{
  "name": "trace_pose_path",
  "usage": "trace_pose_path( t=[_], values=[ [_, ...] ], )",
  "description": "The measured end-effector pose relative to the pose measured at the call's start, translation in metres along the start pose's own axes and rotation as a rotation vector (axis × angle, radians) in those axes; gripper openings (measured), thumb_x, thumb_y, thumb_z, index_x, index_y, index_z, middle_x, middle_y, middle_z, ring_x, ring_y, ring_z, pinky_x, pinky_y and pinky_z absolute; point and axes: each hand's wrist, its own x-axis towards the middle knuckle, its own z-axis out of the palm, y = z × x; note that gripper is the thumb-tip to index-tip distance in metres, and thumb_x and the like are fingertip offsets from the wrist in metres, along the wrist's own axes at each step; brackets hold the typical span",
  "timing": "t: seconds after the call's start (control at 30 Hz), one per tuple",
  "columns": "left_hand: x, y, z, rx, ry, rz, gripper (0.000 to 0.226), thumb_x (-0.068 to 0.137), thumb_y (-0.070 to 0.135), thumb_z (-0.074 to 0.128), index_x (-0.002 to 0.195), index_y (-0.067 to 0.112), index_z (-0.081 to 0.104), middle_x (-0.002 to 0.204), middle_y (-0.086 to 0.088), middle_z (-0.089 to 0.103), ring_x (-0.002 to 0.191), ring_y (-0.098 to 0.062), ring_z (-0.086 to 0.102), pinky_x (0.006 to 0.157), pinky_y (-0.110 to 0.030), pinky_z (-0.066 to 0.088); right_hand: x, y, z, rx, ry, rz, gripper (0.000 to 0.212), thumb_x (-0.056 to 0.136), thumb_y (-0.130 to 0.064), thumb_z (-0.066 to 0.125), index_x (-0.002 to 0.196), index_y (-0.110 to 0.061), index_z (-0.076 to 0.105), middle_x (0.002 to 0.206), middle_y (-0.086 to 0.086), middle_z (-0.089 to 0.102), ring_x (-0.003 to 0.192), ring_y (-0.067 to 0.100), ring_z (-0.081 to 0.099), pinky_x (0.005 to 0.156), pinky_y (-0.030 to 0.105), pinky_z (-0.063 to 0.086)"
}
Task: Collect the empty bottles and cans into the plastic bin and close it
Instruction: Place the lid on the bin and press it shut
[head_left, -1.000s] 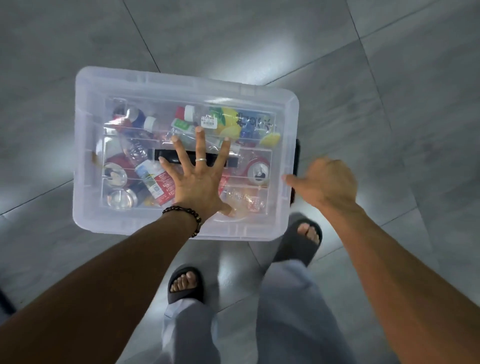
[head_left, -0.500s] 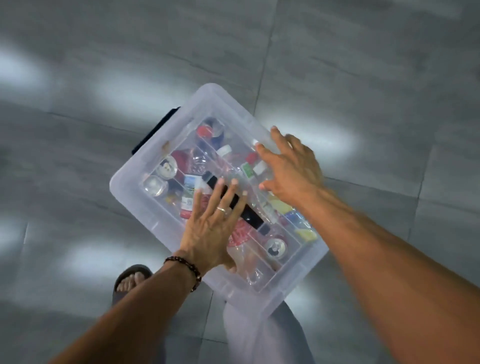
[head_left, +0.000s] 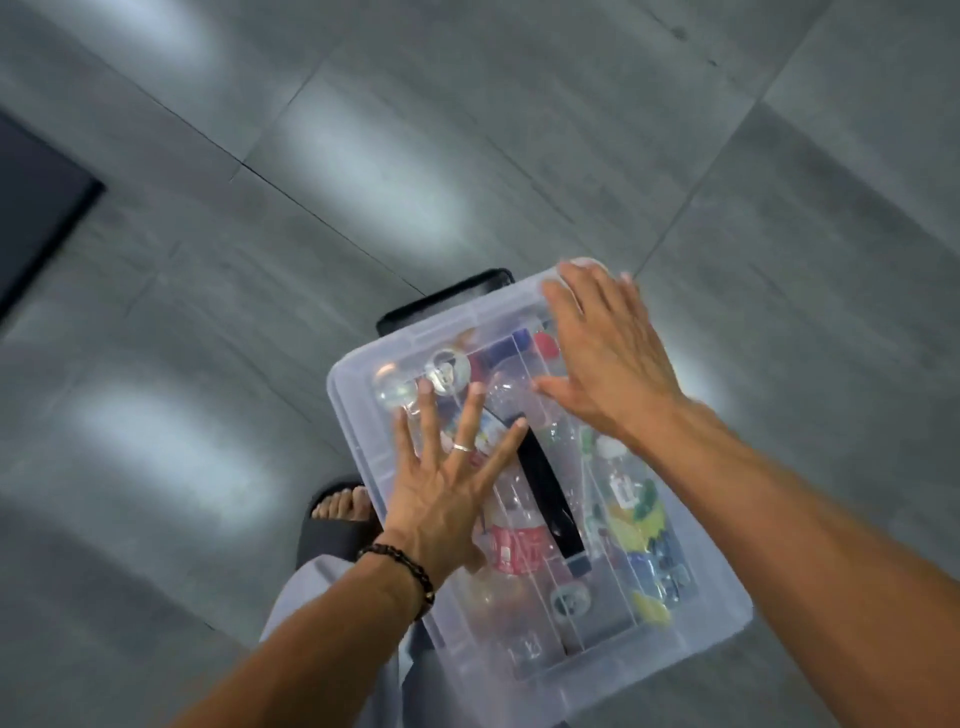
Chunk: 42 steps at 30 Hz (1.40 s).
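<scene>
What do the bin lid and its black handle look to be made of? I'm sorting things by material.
Bin lid: apparently clear, slightly frosted plastic with moulded ribs, since the bottles and cans show through it. Black handle: an opaque black strip with a faint sheen, likely plastic, though blur leaves that open. Left hand and right hand press flat on the lid.

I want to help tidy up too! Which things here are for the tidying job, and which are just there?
For the job:
- clear plastic bin with its lid on
- bottles and cans inside it
- black clip at the bin's far end
- left hand and right hand, flat on the lid

Just there:
- grey floor tiles
- sandal
- dark mat
</scene>
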Motion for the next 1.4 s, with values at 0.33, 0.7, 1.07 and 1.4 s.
trace_pose_path(
  t=[0.33, 0.7, 1.07, 1.4],
  values=[
    [-0.01, -0.025, 0.011, -0.124, 0.068, 0.063, 0.14, 0.051, 0.077, 0.072, 0.143, 0.041, -0.028, 0.148, -0.004, -0.045, 0.128, -0.041, -0.048, 0.102, -0.067, -0.025, 0.132, -0.045, 0.009, -0.032, -0.573, -0.194, 0.121, 0.06, -0.082, 0.061, 0.154, -0.027, 0.01, 0.16, 0.001, 0.023, 0.146, 0.027, 0.025, 0.118, 0.054, 0.009],
    [-0.006, -0.033, 0.016, -0.147, 0.044, 0.037, 0.145, 0.053, 0.068, 0.079, 0.14, 0.039, -0.034, 0.146, -0.006, -0.048, 0.125, -0.044, -0.049, 0.101, -0.071, -0.022, 0.147, -0.054, -0.003, 0.078, -0.623, -0.169, 0.088, 0.057, -0.063, 0.081, 0.126, -0.013, 0.057, 0.119, 0.007, 0.064, 0.107, 0.026, 0.059, 0.088, 0.039, 0.049],
    [-0.005, -0.028, 0.017, -0.116, 0.02, 0.006, 0.15, 0.052, 0.065, 0.081, 0.138, 0.037, -0.039, 0.143, -0.009, -0.05, 0.122, -0.046, -0.051, 0.095, -0.071, -0.027, 0.1, -0.067, 0.006, -0.308, -0.082, -0.283, 0.043, 0.084, -0.055, 0.064, 0.088, -0.013, 0.064, 0.083, 0.013, 0.068, 0.07, 0.031, 0.053, 0.064, 0.033, 0.038],
    [-0.004, -0.023, 0.022, -0.092, 0.07, -0.023, 0.151, 0.05, 0.07, 0.078, 0.138, 0.035, -0.039, 0.145, -0.011, -0.048, 0.126, -0.047, -0.047, 0.102, -0.075, -0.015, 0.032, -0.06, 0.028, 0.231, 0.014, -0.01, 0.068, 0.096, -0.039, 0.053, 0.152, -0.013, 0.024, 0.161, 0.006, 0.017, 0.149, 0.021, 0.012, 0.121, 0.035, 0.006]
  ],
)
